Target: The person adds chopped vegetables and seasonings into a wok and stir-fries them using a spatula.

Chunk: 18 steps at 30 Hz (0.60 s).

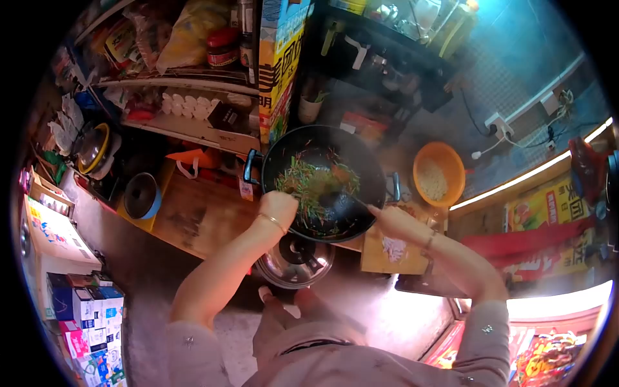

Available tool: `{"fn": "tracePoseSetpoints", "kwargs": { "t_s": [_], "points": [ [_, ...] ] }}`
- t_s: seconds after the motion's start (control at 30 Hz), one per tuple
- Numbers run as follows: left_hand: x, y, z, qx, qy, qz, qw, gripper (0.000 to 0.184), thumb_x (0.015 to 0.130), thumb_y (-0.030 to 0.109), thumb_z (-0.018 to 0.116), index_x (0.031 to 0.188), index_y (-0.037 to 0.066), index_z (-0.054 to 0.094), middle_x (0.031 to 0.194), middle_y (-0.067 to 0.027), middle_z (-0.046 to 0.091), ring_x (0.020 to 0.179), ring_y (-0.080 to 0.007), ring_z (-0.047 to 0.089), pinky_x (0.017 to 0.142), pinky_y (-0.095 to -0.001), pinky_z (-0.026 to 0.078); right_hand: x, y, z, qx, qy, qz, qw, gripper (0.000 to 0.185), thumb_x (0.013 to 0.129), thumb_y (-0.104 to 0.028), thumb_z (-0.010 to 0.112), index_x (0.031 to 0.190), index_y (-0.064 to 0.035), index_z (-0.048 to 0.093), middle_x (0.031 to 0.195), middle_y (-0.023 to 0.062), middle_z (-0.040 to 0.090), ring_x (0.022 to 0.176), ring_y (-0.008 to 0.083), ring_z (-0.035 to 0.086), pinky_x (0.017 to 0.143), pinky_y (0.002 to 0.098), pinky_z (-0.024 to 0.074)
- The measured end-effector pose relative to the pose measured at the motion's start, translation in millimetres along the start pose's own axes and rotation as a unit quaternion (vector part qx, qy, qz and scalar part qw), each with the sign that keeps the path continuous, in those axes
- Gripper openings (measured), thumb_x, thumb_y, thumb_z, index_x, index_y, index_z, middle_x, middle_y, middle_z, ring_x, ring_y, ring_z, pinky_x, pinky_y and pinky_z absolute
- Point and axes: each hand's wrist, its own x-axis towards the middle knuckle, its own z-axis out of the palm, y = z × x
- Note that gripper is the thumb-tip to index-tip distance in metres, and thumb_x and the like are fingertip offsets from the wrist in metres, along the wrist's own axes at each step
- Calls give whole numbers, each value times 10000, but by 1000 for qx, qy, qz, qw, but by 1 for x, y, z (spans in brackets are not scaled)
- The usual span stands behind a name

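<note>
Right hand [393,222] closed round a thin handle [362,204] angling into the dark, round wok [371,155]. Left hand [278,209] curled at the near rim; can't tell if it grips anything. Just beyond them, the greens [300,184], cut into thin, limp strands, are in the wok and, I'd judge, partly cooked. Pale, lumpy food [432,179] sits apart in a smooth orange bowl [459,169], beyond my right hand. Shiny lid [284,276] off, nearer me.
</note>
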Motion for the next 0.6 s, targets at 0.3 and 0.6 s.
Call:
{"fn": "tracePoseSetpoints", "kwargs": {
  "t_s": [0.3,0.6],
  "points": [
    [-81,-34,41,-158,261,-198,932,77,823,91,432,824,65,504,808,-133,597,641,-320,597,541,-428,476,61,-37,40,146,59,-30,987,457,805,-84,467,1260,-68,430,791,250,597,714,382,601,653,450,465],
    [-97,-37,80,-357,168,-157,905,110,818,117,480,818,75,581,796,-135,628,736,-335,599,629,-434,478,-55,-30,-13,102,-104,-118,982,436,811,-74,496,1245,-75,451,857,196,604,753,348,603,651,410,472]
  ]
}}
